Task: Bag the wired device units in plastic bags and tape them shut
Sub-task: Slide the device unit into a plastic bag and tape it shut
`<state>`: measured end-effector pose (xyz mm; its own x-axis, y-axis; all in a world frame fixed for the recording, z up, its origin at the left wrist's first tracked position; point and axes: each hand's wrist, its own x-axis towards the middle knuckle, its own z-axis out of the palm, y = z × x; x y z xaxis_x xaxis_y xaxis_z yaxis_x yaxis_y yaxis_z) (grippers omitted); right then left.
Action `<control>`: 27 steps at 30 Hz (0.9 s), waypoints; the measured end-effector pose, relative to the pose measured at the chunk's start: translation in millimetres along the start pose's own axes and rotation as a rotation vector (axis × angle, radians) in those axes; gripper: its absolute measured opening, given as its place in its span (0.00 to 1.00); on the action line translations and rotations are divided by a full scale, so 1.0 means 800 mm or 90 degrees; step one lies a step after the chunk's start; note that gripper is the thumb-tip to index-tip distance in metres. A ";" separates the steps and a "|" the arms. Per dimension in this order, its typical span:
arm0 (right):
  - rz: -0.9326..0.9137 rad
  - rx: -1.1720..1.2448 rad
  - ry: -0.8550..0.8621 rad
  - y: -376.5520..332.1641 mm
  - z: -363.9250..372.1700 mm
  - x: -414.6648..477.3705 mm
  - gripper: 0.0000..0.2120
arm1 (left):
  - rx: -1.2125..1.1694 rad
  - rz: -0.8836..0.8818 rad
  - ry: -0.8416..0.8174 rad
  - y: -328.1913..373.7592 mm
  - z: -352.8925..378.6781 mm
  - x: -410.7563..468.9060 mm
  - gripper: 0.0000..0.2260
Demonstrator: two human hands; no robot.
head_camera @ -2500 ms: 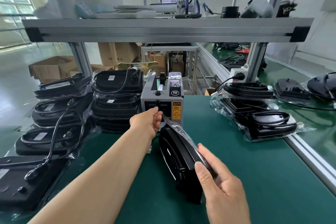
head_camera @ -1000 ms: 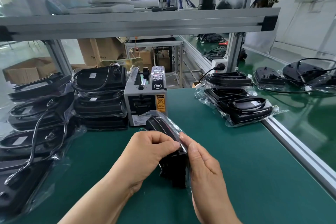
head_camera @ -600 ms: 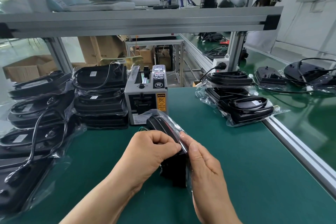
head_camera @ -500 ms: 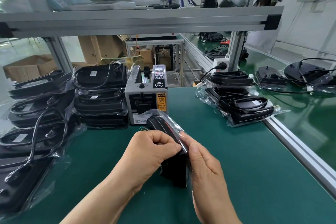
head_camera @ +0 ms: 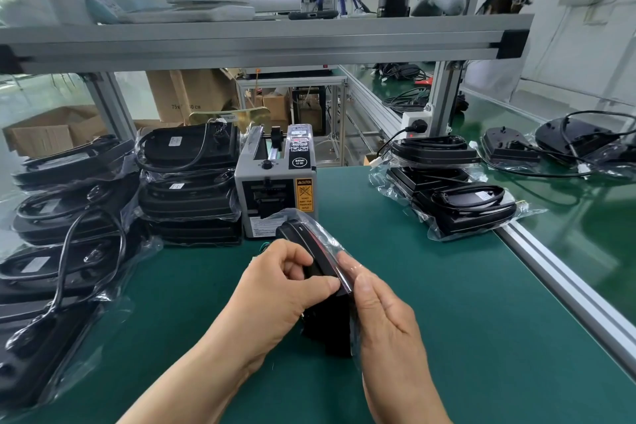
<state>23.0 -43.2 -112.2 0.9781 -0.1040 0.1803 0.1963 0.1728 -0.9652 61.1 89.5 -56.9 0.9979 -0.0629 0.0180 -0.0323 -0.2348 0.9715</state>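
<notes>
Bagged device unit [head_camera: 303, 238] stands on edge mid-worktop [head_camera: 454, 306], just in front of the tape dispenser [head_camera: 275, 189]. Left hand [head_camera: 285, 289] pinches its upper edge with curled fingers. Right hand [head_camera: 382, 317] grips the bag's right side, thumb on top. Bagged stacks [head_camera: 189, 182] line the left edge; a pile [head_camera: 461, 206] sits at the right edge.

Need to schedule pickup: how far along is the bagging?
Done: a left stack of clear-bagged black wired units and a smaller bagged pile at right. In hand: left hand and right hand pinch the clear plastic bag around one upright black unit before the grey tape dispenser. Left: finishing this seal; far-bench black units look unbagged.
</notes>
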 end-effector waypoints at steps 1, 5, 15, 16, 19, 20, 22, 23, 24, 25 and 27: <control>-0.003 -0.015 -0.002 -0.001 0.000 0.000 0.20 | -0.013 -0.013 0.009 -0.001 0.002 0.001 0.17; -0.009 -0.038 0.002 -0.004 0.002 -0.001 0.18 | -0.029 -0.034 0.056 -0.002 0.010 0.004 0.11; 0.073 -0.017 -0.045 -0.042 -0.025 0.023 0.26 | 0.029 -0.005 0.052 -0.006 0.009 -0.003 0.20; 0.082 -0.057 -0.040 -0.054 -0.030 0.039 0.29 | 0.037 -0.007 0.048 -0.006 0.008 -0.002 0.21; 0.135 -0.237 -0.095 -0.086 -0.021 0.090 0.39 | 0.052 -0.013 0.035 -0.004 0.008 0.002 0.24; 0.148 -0.294 -0.132 -0.091 -0.010 0.104 0.38 | 0.052 -0.015 0.032 -0.004 0.008 0.003 0.25; 0.153 -0.410 -0.188 -0.093 0.015 0.126 0.30 | 0.053 -0.014 0.027 -0.004 0.008 0.005 0.25; 0.146 -0.474 -0.199 -0.090 0.025 0.134 0.25 | 0.052 -0.012 0.024 -0.005 0.008 0.005 0.24; 0.133 -0.529 -0.202 -0.087 0.034 0.139 0.20 | 0.053 -0.012 0.021 -0.005 0.007 0.005 0.23; 0.113 -0.572 -0.192 -0.083 0.040 0.144 0.17 | 0.054 -0.012 0.018 -0.006 0.006 0.004 0.23; 0.056 -0.613 -0.130 -0.077 0.043 0.151 0.10 | 0.055 -0.014 0.011 -0.008 0.003 0.004 0.22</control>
<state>131.4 -32.6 -24.7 0.9974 0.0578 0.0425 0.0709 -0.7080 -0.7027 64.4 88.4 -63.7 0.9992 -0.0398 0.0025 -0.0151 -0.3193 0.9475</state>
